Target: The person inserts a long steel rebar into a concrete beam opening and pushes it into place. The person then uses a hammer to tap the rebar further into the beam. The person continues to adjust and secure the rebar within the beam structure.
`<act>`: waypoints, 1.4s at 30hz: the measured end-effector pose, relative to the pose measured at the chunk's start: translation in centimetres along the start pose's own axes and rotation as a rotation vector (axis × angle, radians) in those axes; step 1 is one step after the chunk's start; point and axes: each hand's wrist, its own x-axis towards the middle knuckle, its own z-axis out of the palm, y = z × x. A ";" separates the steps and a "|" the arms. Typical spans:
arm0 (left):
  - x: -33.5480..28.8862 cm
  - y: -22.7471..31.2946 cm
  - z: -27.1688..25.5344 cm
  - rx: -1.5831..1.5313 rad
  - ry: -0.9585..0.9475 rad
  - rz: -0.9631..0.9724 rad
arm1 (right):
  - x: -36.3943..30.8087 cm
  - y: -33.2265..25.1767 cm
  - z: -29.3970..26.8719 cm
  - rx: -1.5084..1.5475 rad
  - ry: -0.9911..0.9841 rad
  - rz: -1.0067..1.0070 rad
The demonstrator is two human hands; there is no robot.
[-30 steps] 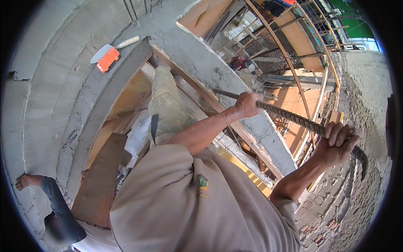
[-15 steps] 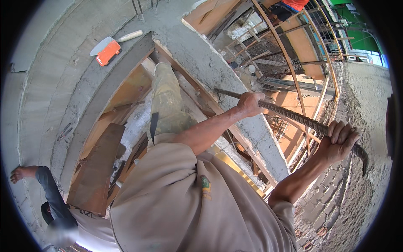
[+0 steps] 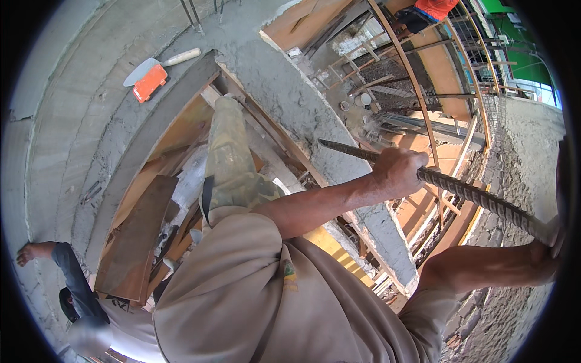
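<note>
A long ribbed steel bar (image 3: 484,196) slants across the right half of the view, its tapered tip over the grey concrete beam (image 3: 308,115). My left hand (image 3: 398,172) is wrapped round the bar a short way behind that tip. Farther along, my right hand (image 3: 549,242) grips the bar close to the dark right rim, partly cut off there. The bar's far end is hidden past this rim. My leg in patterned trousers (image 3: 230,151) stands in the gap between the concrete edges.
A trowel (image 3: 181,57) and an orange block-like tool (image 3: 149,82) lie on the concrete at upper left. Another person (image 3: 75,284) reaches over it at lower left. Boards (image 3: 136,242) lie in the gap. Someone in orange (image 3: 437,7) is among the formwork at upper right.
Both hands have moved right with the bar, and its tip has shifted slightly right and down. The bar's hooked end has gone out of sight at the right rim.
</note>
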 end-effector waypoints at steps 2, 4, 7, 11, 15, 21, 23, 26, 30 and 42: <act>-2.6 -12.2 0.4 -0.088 -0.085 -0.194 | -5.1 7.4 6.7 -0.187 0.318 -0.022; -4.0 -12.4 2.1 -0.001 -0.024 -0.172 | -8.2 12.5 2.3 0.203 -0.004 0.173; -3.7 -13.2 1.3 0.024 -0.043 -0.196 | -7.9 11.0 7.0 0.093 0.312 0.245; -2.1 -13.8 2.1 0.050 -0.155 -0.233 | -5.7 14.0 4.3 0.112 0.260 0.135; 1.0 -15.7 3.4 -0.050 -0.245 -0.323 | 1.4 24.5 -1.8 -0.053 0.442 0.272; 3.1 -23.5 7.3 0.121 -0.180 -0.435 | 9.4 40.9 -4.1 -0.213 0.442 0.478; 3.9 -25.4 7.7 0.144 -0.107 -0.381 | 11.2 44.9 -4.5 -0.304 0.393 0.533; 4.5 -27.0 8.7 0.173 -0.023 -0.350 | 12.3 48.8 -4.0 -0.365 0.428 0.548; 4.3 -26.0 7.2 0.133 0.026 -0.325 | 13.1 48.3 -5.4 -0.436 0.418 0.540; -5.0 -22.9 0.0 -0.010 0.047 -0.189 | -1.9 17.6 10.1 -0.188 0.309 -0.028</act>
